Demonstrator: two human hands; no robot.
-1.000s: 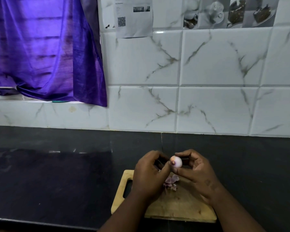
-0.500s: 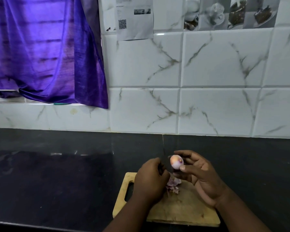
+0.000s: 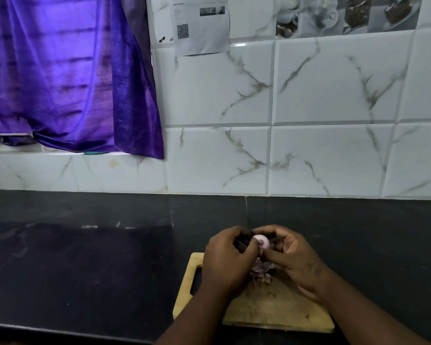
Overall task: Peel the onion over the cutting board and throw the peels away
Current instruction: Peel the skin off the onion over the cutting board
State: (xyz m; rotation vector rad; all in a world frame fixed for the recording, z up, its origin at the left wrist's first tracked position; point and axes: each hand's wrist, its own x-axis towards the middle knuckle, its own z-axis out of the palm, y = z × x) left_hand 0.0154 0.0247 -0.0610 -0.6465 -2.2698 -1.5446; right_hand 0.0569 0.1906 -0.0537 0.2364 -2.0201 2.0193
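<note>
A small pale pink onion (image 3: pixel 261 241) is held above the far edge of the wooden cutting board (image 3: pixel 279 310). My right hand (image 3: pixel 296 260) cups it from the right, fingers curled around it. My left hand (image 3: pixel 228 260) closes in from the left, its thumb touching the onion's near side. A small heap of purple peels (image 3: pixel 260 271) lies on the board just below the hands, partly hidden by them.
The board lies on a black countertop (image 3: pixel 85 270) near its front edge. A white marble-pattern tiled wall (image 3: pixel 309 120) rises behind. A purple curtain (image 3: pixel 60 70) hangs at the upper left and a paper sheet (image 3: pixel 202 23) is stuck on the wall.
Half a second ago the right hand alone held the onion and the left hand was lower over the board. The left hand has come back up onto the onion.
</note>
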